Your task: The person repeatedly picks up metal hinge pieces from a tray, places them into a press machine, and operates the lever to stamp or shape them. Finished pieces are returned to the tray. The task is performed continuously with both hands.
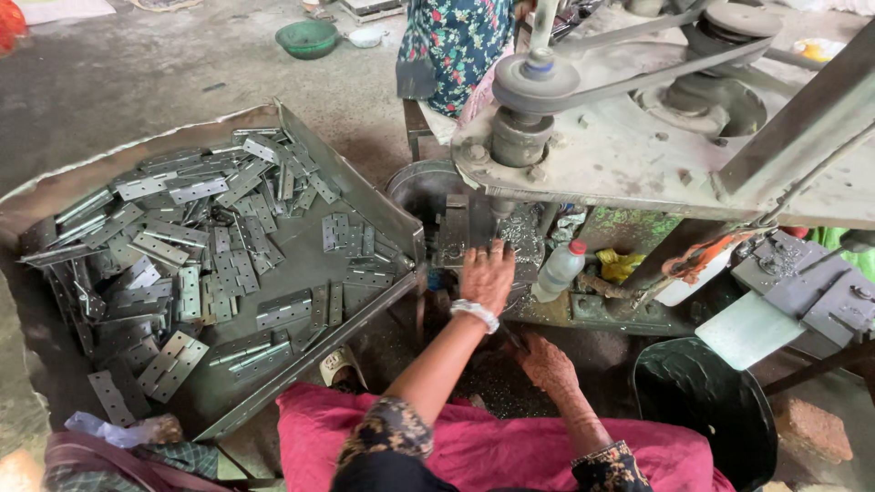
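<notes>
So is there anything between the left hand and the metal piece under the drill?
Nothing visible. The left hand already rests against the metal piece at the drill. The plastic bottle stands off to its right, clear of it.

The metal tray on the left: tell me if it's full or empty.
Partly full. The metal tray holds many grey hinges, piled mostly toward its left side, while bare tray floor shows near the right corner.

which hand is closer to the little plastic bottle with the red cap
Left. The left hand is raised at the machine's work area, just left of the plastic bottle. The right hand sits lower, below the bottle and farther from it.
</notes>
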Demonstrator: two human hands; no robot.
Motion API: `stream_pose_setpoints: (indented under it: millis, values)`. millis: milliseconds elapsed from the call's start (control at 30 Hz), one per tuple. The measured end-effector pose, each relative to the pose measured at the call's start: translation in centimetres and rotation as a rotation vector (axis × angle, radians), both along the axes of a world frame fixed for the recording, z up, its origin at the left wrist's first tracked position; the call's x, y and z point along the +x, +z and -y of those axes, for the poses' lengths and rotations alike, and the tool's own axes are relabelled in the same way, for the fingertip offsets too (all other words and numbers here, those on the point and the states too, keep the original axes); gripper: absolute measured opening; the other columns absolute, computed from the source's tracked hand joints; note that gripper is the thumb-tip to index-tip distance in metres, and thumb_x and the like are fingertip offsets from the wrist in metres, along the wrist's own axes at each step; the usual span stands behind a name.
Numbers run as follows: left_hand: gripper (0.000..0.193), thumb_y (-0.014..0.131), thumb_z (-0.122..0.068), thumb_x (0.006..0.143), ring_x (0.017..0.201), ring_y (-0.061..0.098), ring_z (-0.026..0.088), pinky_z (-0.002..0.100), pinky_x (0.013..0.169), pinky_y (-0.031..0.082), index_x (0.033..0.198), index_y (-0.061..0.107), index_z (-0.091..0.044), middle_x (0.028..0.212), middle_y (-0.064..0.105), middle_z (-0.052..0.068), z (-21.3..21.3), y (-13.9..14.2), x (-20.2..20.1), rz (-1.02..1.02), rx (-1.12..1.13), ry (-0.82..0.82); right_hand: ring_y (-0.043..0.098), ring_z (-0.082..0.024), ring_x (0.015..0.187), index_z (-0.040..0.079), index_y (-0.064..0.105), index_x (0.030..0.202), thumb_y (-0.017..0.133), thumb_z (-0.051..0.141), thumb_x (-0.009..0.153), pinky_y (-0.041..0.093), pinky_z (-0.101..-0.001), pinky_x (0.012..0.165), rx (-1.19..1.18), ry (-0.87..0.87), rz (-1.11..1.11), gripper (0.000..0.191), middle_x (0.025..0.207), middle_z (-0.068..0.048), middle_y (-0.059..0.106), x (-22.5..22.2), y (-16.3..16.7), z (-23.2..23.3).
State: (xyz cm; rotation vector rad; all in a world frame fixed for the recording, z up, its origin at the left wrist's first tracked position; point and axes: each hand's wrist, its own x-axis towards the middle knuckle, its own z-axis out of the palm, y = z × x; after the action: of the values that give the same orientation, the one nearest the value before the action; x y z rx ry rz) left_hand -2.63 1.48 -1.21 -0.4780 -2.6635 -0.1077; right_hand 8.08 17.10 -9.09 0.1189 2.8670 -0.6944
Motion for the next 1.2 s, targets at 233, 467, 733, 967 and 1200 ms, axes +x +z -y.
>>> stream_pose_setpoints:
  millis: [233, 467, 733, 967, 1200]
  values:
    - [0.035, 0.051, -0.025, 0.103, 0.150, 0.038, 0.032, 0.054, 0.118, 0.031, 0.130, 0.069, -0.011, 0.168, 0.033, 0.013, 1.4, 0.5, 2.9, 0.353, 0.006, 0.181, 0.068, -0.038, 0.113, 0.013, 0.068, 0.119, 0.057, 0.062, 0.093, 0.054, -0.0486, 0.098, 0.190, 0.060, 0.064, 0.057, 0.113, -0.020, 0.073, 0.7, 0.2, 0.2]
    - [0.057, 0.049, -0.042, 0.102, 0.155, 0.018, 0.035, 0.055, 0.120, 0.018, 0.142, 0.055, -0.002, 0.167, 0.024, 0.009, 1.4, -0.1, 2.5, 0.367, -0.077, 0.161, 0.069, -0.041, 0.105, 0.006, 0.068, 0.110, 0.057, 0.059, 0.092, 0.054, -0.0516, 0.090, 0.257, 0.165, -0.064, 0.057, 0.107, -0.021, 0.073, -0.9, 0.8, -0.3]
    - [0.055, 0.054, -0.026, 0.092, 0.147, 0.023, 0.034, 0.055, 0.112, 0.022, 0.144, 0.054, -0.009, 0.163, 0.032, 0.005, 1.4, -0.8, 0.4, 0.220, 0.082, 0.174, 0.072, -0.042, 0.093, 0.007, 0.065, 0.107, 0.061, 0.038, 0.091, 0.058, -0.0521, 0.079, 0.007, 0.010, -0.053, 0.036, 0.097, -0.022, 0.074, 3.6, -5.6, -0.8]
    - [0.043, 0.047, -0.025, 0.105, 0.155, 0.023, 0.032, 0.052, 0.118, 0.024, 0.144, 0.058, -0.011, 0.165, 0.036, 0.004, 0.3, -1.2, -1.3, 0.454, -0.060, 0.216, 0.071, -0.038, 0.101, 0.006, 0.061, 0.108, 0.057, 0.056, 0.098, 0.058, -0.0503, 0.085, 0.278, 0.103, -0.021, 0.052, 0.104, -0.019, 0.072, 2.7, -3.3, -0.6]
    - [0.045, 0.049, -0.025, 0.101, 0.152, 0.025, 0.031, 0.052, 0.114, 0.027, 0.142, 0.059, -0.010, 0.162, 0.038, 0.002, 0.7, -1.2, -2.2, 0.334, 0.084, 0.227, 0.070, -0.040, 0.096, 0.008, 0.062, 0.112, 0.061, 0.043, 0.093, 0.056, -0.0521, 0.080, 0.137, 0.054, -0.039, 0.040, 0.101, -0.019, 0.071, 3.1, -3.9, -1.0]
